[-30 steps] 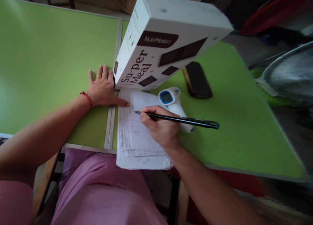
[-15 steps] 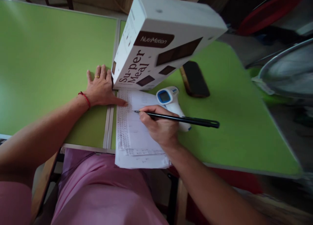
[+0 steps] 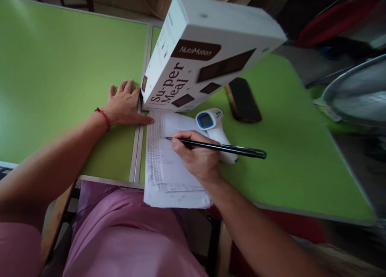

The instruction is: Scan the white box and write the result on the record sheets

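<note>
Between the fingers of my right hand (image 3: 197,156) is a black pen (image 3: 232,149), its tip at the sheet just right of a column of small handwriting. The stack of papers (image 3: 177,170) lies at the table's front edge and hangs slightly over it. My left hand (image 3: 125,106) rests flat with fingers spread, its thumb on the top left of the paper and its fingertips beside the white box (image 3: 193,37). That box stands upright behind the papers. A white and blue infrared thermometer (image 3: 215,128) lies right of the papers, partly hidden by my right hand.
A dark smartphone (image 3: 243,100) lies behind the thermometer. The green table (image 3: 69,60) has a metal seam running just left of the papers. Right of the table is a rimmed, basin-like object (image 3: 356,92); a red round object (image 3: 337,21) is farther back.
My left hand has shifted slightly, its thumb drawn back toward the paper's upper left. The pen remains in my right hand, its back end slightly lower. The whole view has moved a little.
</note>
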A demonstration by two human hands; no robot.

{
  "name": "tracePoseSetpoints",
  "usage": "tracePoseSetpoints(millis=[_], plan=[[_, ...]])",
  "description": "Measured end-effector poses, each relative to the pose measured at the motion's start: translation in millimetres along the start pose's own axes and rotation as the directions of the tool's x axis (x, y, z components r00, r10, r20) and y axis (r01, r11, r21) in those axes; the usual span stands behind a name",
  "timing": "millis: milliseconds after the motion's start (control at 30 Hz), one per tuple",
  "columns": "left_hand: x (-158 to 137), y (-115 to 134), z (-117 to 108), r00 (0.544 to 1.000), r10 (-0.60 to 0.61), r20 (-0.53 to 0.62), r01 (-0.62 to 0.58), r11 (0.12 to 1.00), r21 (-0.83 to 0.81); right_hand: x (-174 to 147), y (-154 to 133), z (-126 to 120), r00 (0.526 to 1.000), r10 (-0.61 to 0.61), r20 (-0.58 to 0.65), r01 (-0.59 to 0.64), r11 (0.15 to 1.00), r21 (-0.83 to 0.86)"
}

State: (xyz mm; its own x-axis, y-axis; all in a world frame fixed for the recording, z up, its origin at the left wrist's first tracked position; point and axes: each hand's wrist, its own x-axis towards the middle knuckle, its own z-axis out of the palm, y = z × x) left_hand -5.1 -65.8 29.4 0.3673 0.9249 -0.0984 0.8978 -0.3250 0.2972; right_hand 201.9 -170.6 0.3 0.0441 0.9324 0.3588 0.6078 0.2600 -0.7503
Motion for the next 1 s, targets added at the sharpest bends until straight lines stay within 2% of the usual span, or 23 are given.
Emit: tracePoseSetpoints(millis=[833,933,1000], plan=[[4.8,-5.0,3.8,0.999,-0.009,-0.037,0.008,1.0,-0.027,-1.1,2.4,0.8,1.0,-0.008,0.002,0.008,1.0,-0.029],[4.2,-4.6,3.5,0.999,-0.019,-0.043,0.017,0.999,-0.028,-0.8,4.5,-1.4,0.995,-0.103,0.004,0.103,0.993,-0.063],[3.4,-4.6,3.1,0.999,-0.016,-0.052,0.015,1.0,-0.018,1.6,6.4,-6.7,0.97,-0.244,0.01,0.244,0.964,-0.106]])
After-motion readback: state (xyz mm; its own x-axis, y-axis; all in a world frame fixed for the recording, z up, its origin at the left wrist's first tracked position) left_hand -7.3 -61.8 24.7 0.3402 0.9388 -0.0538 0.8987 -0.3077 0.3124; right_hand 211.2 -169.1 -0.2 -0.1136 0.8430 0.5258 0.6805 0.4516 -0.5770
